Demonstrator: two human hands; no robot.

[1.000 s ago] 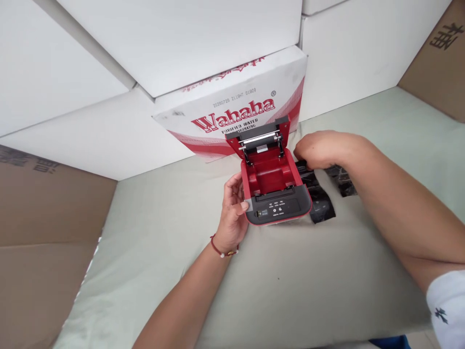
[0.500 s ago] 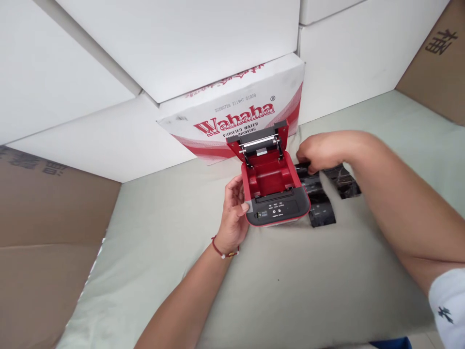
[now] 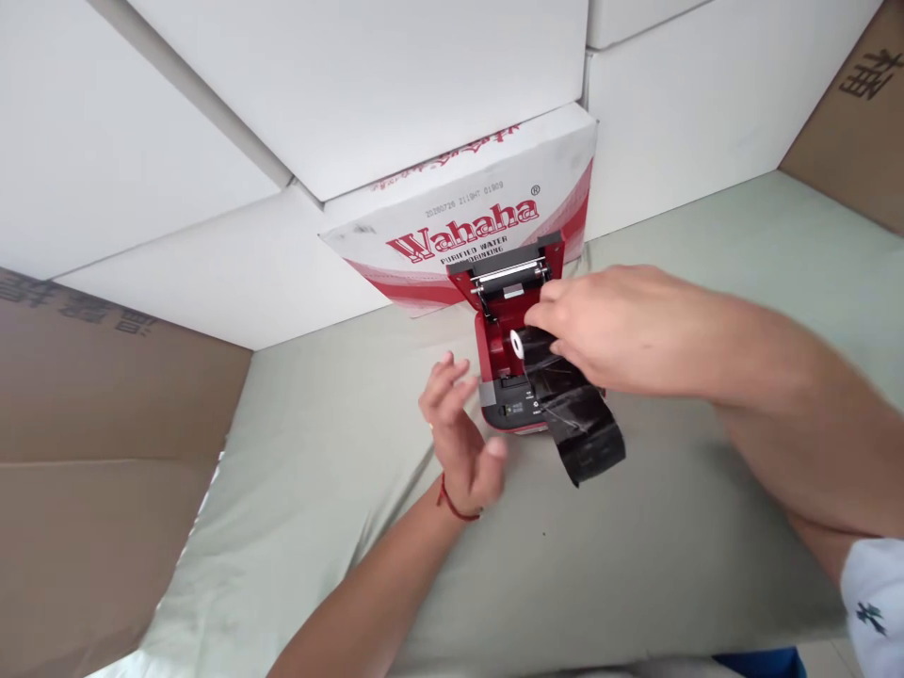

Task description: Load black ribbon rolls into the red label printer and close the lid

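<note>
A small red and black label printer (image 3: pixel 492 344) sits on the cloth with its lid raised, showing the red bay and the roller under the lid. Above the bay, my right hand (image 3: pixel 600 325) grips a roll of black film (image 3: pixel 557 377) with a white core end facing left. A loose strip of the film hangs down over the printer's front panel and past its front edge. My left hand (image 3: pixel 462 438) is just left of the printer, fingers spread and holding nothing. Part of the bay is hidden behind the roll and my right hand.
A white and red water carton (image 3: pixel 452 226) stands right behind the raised lid. White boxes (image 3: pixel 424 85) are stacked behind it. Brown cardboard (image 3: pixel 105 471) borders the left, with another brown box (image 3: pixel 840 132) at far right. Pale green cloth (image 3: pixel 339 414) covers the surface.
My right hand has lifted the black film roll from the printer's right side and brought it left over the bay. My left hand has let go of the printer and opened.
</note>
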